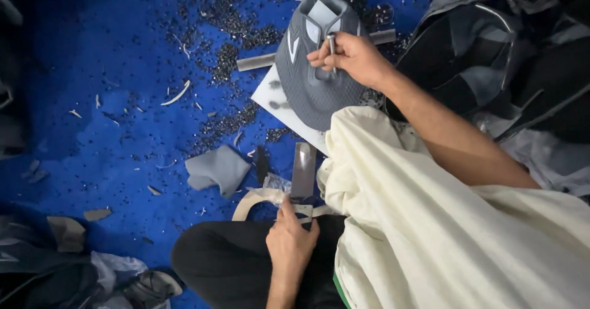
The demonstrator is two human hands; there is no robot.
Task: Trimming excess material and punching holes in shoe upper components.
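The widest free room is the blue floor (92, 57) in the upper left of the frame, bare but for thin white slivers and dark punched specks. Toward the upper middle the specks thicken around a grey metal bar (255, 61). The grey shoe upper (313, 94) on its white board (276, 103) blocks the upper centre. A grey fabric scrap (218, 169) lies mid-frame, with open floor to its left. Piled dark shoe pieces (491, 57) close the upper right; a cream garment (442, 223) fills the lower right; more scraps (67, 266) crowd the lower left corner.
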